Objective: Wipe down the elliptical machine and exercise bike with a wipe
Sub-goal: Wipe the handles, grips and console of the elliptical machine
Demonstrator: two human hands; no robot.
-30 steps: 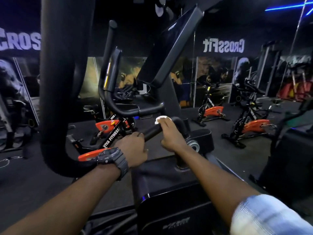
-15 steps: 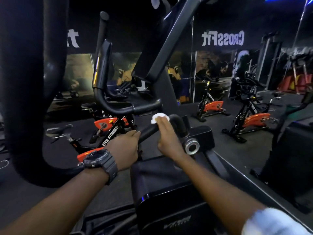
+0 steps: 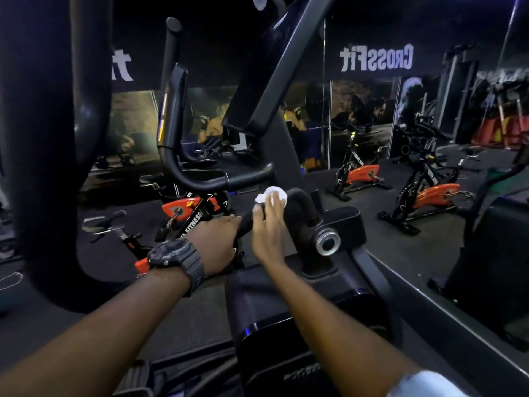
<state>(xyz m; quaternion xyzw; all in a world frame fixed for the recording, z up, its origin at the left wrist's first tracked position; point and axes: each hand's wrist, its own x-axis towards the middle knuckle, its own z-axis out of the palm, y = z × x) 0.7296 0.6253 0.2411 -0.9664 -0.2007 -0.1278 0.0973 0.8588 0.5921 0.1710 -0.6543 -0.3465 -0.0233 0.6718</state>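
**Layout of the Elliptical Station**

The elliptical machine (image 3: pixel 300 325) is located directly in front of the person. Its low handlebar (image 3: pixel 297 202) is positioned centrally, below the tilted console (image 3: pixel 274 70). The right hand (image 3: pixel 267 233) is placed on this handlebar, with the wipe (image 3: pixel 273 196) pressed between fingers and bar. The left hand (image 3: pixel 213 245) is placed just to the left of the right hand, on the same bar. A watch (image 3: pixel 174 259) is worn on the left wrist. A moving arm (image 3: pixel 54 138) is located at near left. Exercise bikes (image 3: pixel 426 193) are positioned behind the machine, to the right, before a mirrored wall (image 3: pixel 372 110).
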